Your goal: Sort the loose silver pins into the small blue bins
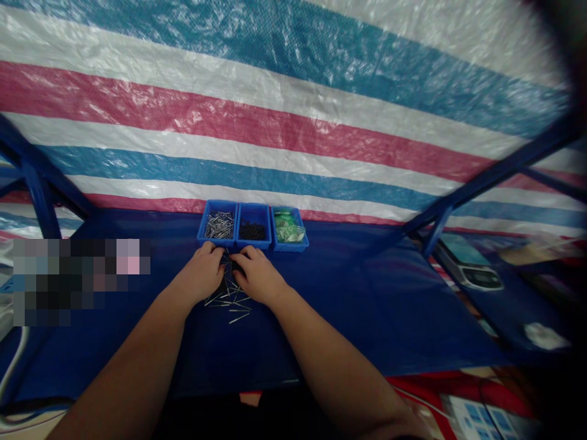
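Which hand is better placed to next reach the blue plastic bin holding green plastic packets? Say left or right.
The right hand, likely: it is nearer that bin, while the left hand is across the thin silver metal pieces.

The loose pins [229,299] at your eleven o'clock are slender, shiny metal, lying on a desk [358,293] with a smooth blue surface and soft sheen. Toward twelve, your three bins [254,212] are smooth blue plastic; one holds glossy green and clear plastic bags [288,231]. Beyond, you face a striped sheet [293,122] of crinkled, glossy woven plastic. At two o'clock, your frame [495,173] looks like painted metal.
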The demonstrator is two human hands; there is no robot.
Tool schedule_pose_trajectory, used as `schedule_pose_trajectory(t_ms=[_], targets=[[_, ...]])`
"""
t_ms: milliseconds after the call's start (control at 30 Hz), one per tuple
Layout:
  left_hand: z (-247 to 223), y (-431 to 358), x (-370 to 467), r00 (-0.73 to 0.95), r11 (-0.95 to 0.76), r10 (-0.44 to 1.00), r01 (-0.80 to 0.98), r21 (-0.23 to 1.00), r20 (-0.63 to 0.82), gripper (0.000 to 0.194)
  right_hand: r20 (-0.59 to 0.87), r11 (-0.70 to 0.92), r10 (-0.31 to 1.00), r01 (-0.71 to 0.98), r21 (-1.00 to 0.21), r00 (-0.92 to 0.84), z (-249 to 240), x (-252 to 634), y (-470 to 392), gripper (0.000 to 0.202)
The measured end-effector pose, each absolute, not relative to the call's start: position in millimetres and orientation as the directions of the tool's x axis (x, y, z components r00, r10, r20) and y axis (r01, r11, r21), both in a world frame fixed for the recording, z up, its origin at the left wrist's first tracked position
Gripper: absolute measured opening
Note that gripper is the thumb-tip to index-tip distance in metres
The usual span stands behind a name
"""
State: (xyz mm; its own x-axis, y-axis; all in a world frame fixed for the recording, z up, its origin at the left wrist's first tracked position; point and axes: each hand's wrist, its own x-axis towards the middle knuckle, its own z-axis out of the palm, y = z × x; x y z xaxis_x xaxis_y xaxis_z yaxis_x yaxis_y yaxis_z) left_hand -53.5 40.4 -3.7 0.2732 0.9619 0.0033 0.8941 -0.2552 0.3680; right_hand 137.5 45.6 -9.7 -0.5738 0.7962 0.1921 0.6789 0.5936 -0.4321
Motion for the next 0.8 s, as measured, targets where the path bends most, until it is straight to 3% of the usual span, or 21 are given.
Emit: schedule_pose_trajectory(t_ms=[233,500,667,800], targets=[[-2,40,-51,0.303,-0.277,0.953,0.88,0.387,-0.007,0.038,0.205,0.613,0.751,0.548,-0.57,-0.627,0,154,47,0.039],[-2,42,-48,0.392,-0.349,0.92,0.813,0.466,0.005,0.038,0.129,0.603,0.676,0.443,-0.663,-0.726,14,164,44,0.058],[5,46,-53,0.457,-0.41,0.889,0.748,0.522,0.043,0.038,0.12,0.597,0.679,0.449,-0.664,-0.724,14,165,45,0.049],[11,50,-69,0.396,-0.349,0.918,0.772,0.531,0.027,0.041,0.096,0.573,0.698,0.474,-0.669,-0.709,15,171,49,0.041]])
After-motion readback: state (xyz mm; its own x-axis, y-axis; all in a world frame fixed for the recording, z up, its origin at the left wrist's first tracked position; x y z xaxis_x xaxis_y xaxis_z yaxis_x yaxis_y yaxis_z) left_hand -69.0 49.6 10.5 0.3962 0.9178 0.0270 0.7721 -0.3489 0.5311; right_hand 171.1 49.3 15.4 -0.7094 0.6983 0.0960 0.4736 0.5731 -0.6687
